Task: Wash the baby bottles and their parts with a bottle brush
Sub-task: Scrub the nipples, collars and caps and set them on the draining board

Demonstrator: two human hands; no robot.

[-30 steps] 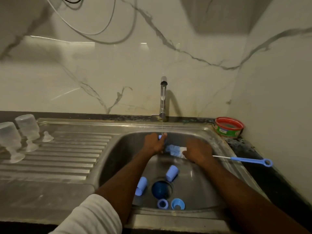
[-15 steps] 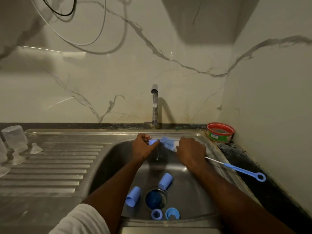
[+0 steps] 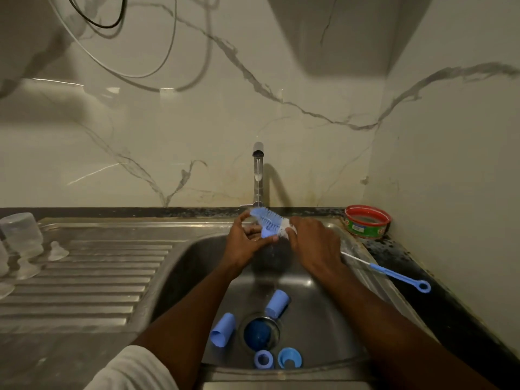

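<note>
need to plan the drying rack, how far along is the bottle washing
Done, apparently: clear bottles stand on the drainboard. In hand: right hand holds the bottle brush while left hand holds a small blue part under it. Left: blue caps and rings in the sink.

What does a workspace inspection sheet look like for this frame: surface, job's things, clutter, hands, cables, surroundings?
Surface: stainless steel sink with ribbed draining board to the left.
Job's things: blue-and-white bristled bottle brush under the tap; two light blue cylindrical caps and two blue rings in the basin; clear upturned bottles and clear teat on the board.
Clutter: red-rimmed green round tub.
Hands: left hand pinches a small part, unclear which; right hand grips the brush.
Cables: black and white cables hang on the wall.
Surroundings: marble-look wall, chrome tap running.
</note>
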